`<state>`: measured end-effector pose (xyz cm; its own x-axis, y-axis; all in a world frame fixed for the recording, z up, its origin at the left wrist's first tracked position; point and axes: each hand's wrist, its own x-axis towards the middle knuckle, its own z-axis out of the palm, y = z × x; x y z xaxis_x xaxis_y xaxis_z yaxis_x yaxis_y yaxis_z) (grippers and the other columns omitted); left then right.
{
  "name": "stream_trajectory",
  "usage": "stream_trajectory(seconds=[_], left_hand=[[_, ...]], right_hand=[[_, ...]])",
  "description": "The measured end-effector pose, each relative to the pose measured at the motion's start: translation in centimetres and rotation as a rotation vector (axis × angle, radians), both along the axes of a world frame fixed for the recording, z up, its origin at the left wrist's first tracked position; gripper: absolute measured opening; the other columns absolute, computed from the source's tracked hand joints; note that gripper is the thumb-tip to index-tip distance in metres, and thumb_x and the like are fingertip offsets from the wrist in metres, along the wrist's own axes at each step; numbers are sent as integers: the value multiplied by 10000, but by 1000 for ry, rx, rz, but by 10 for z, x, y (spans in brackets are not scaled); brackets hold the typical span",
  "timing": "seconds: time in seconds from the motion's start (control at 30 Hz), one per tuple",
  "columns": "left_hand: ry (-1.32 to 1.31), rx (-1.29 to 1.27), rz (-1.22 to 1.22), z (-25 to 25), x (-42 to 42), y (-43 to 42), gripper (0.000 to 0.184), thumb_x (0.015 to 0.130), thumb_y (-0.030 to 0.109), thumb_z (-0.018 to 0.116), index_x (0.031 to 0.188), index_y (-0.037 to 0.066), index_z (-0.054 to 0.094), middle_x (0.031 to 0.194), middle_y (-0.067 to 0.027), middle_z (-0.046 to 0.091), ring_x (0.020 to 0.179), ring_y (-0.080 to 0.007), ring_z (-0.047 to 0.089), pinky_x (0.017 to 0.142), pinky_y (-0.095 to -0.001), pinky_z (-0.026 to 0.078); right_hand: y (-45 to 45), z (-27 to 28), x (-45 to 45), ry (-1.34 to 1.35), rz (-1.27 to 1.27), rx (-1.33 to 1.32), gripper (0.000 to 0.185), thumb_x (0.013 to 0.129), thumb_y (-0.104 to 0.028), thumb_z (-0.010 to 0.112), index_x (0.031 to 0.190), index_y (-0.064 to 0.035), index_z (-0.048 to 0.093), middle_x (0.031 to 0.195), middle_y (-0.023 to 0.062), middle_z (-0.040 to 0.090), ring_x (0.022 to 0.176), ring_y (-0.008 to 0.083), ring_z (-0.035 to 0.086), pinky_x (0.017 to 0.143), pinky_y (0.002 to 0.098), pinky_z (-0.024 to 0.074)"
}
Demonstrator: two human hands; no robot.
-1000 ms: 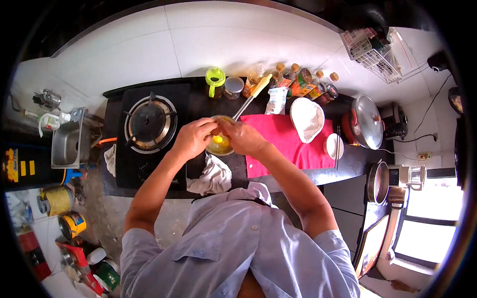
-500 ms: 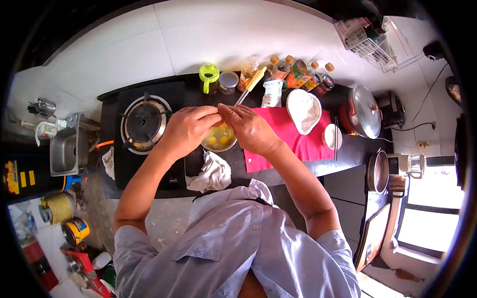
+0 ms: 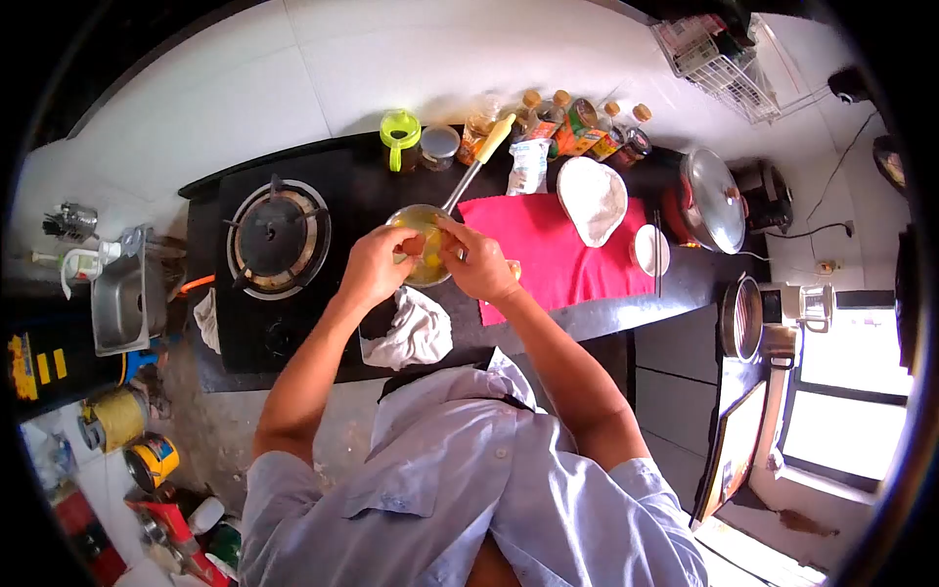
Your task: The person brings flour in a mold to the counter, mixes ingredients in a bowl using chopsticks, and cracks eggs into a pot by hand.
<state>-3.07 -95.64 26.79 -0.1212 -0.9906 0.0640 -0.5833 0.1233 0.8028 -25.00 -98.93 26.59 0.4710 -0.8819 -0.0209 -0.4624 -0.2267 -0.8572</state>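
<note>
A round metal bowl (image 3: 425,282) holds clear egg and several yellow yolks. A shaft with a yellow handle (image 3: 496,137) slants up and back from its rim. Over the bowl's left side, my left hand (image 3: 377,264) pinches a brownish piece of eggshell (image 3: 415,245). My right hand (image 3: 477,262) is over the right side, fingers bent and closed together; what they hold is hidden. A small orange-brown thing (image 3: 514,267) shows beside the right hand, too small to name. A crumpled white cloth (image 3: 416,333) lies in front of the bowl.
To the left is a gas burner (image 3: 279,240). A red cloth (image 3: 567,254) to the right bears a white heart-shaped dish (image 3: 593,201) and a white bowl (image 3: 649,251) with chopsticks (image 3: 658,259). Several bottles (image 3: 587,127) and a green-lidded jug (image 3: 399,137) line the wall. A lidded pot (image 3: 712,201) stands far right.
My hands, earlier touching above the bowl, have drawn apart and come lower and nearer. A piece of eggshell now shows at my left fingers. The view has shifted slightly.
</note>
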Motion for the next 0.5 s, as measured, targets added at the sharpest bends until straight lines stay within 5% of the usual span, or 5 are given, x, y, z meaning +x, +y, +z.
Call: stream_trajectory(seconds=[0.1, 0.17, 0.23, 0.4, 0.5], left_hand=[[407, 301, 188, -13, -31, 10, 288, 927, 70, 714, 1197, -23, 677, 1089, -78, 720, 1016, -169, 709, 905, -333, 584], [1099, 543, 208, -26, -54, 21, 304, 973, 103, 681, 1256, -2, 649, 1160, -77, 698, 1053, -180, 700, 952, -345, 579], [1297, 724, 259, -34, -71, 28, 320, 1001, 143, 660, 1299, 33, 629, 1221, -83, 686, 1114, -207, 688, 1014, -362, 555], [1529, 803, 221, -41, -108, 41, 380, 967, 80, 645, 1341, 33, 595, 1249, -97, 665, 1106, -246, 686, 1002, -401, 560], [1388, 850, 315, -46, -129, 50, 591, 940, 102, 681, 1481, 57, 447, 1408, -122, 574, 1148, -276, 668, 1014, -434, 553]], right_hand=[[17, -22, -2, -580, -141, 295, 422, 999, -17, 633, 1404, 11, 517, 1186, 88, 673, 1132, 186, 669, 989, 307, 520], [27, -22, -9, -621, -140, 294, 427, 1038, -90, 623, 1429, 12, 485, 1184, 47, 652, 1142, 129, 623, 1002, 288, 501], [38, -18, -15, -584, -201, 295, 438, 1033, -82, 629, 1435, 7, 480, 1183, 33, 654, 1157, 127, 613, 1011, 282, 488], [42, -30, -52, -557, -225, 366, 275, 1002, -57, 664, 1268, 1, 617, 1049, 14, 658, 1009, 103, 628, 913, 265, 513], [19, -62, -91, -498, -324, 389, 291, 983, -100, 693, 1255, -20, 626, 1082, 63, 688, 981, 117, 653, 897, 275, 520]])
